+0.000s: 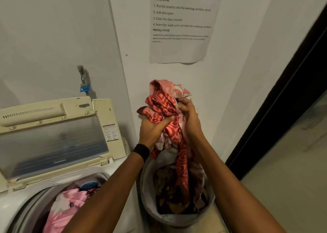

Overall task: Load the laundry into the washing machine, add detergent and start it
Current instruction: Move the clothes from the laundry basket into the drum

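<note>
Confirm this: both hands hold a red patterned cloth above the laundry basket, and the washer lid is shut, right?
Wrong on the lid: the head view shows the washer lid standing open. The left hand and right hand do grip the red patterned cloth above the laundry basket.

Red patterned cloth (166, 112): thin fabric, satin-like sheen along the folds. Pink cloth (69, 204) in the drum: smooth, glossy. Washer lid (35, 111): yellowed hard plastic, dull, with a cloudy, semi-gloss window panel. Tap (81, 74): bare metal, dulled. Tap fitting (85, 88): blue plastic. Wall sheet (184, 47): matt white printed paper. Basket (148, 193): grey, matt, material unclear. Wristband (141, 151): black, matt.
</note>
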### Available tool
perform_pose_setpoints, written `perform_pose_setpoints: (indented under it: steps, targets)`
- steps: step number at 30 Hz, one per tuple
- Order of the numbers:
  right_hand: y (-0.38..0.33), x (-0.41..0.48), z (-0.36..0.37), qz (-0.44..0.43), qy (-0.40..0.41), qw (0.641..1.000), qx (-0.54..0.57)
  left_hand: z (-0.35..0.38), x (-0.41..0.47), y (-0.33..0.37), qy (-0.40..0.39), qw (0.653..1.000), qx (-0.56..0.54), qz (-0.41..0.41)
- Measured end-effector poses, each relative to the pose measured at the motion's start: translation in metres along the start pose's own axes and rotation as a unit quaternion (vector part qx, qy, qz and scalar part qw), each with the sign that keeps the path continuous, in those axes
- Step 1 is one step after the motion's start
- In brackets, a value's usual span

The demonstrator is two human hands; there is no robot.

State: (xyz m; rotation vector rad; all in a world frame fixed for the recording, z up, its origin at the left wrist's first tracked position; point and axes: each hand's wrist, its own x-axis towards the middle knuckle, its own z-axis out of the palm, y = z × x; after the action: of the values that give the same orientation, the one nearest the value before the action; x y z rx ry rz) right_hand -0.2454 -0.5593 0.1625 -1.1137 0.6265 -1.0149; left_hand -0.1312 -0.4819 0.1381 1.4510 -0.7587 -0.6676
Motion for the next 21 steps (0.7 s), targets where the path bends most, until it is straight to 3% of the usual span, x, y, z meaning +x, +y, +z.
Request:
perform_pose_setpoints:
  steps: [4, 7, 9, 11, 13, 16, 18, 21]
  targets:
    - [0.007, -0.002, -0.017, -0.152, -0.032, 0.965, -0.213, 0.000, 0.001, -0.005, 0.042, 0.999, -0.028, -0.008]
    - [0.031, -0.021, -0.047, -0.239, 0.071, 0.907, -0.340, -0.002, 0.006, -0.006, 0.057, 0.997, -0.051, -0.012]
    - [0.055, -0.040, -0.068, -0.162, 0.124, 0.920, -0.334, -0.006, 0.011, -0.004, 0.067, 0.996, -0.059, -0.016]
    - [0.088, -0.060, -0.082, -0.006, 0.065, 0.957, -0.283, -0.009, 0.017, -0.001, 0.062, 0.996, -0.068, -0.017]
    - [0.116, -0.072, -0.091, 0.094, -0.043, 0.959, -0.264, -0.007, 0.019, 0.003, 0.049, 0.996, -0.069, -0.009]
    - [0.128, -0.071, -0.102, 0.123, -0.124, 0.929, -0.326, -0.004, 0.018, 0.006, 0.050, 0.998, -0.043, 0.010]
    - [0.109, -0.063, -0.108, 0.112, -0.112, 0.930, -0.331, -0.007, 0.018, 0.005, 0.064, 0.997, -0.025, 0.015]
    - [0.046, -0.044, -0.109, 0.102, -0.049, 0.960, -0.257, -0.017, 0.020, 0.003, 0.089, 0.996, -0.008, 0.011]
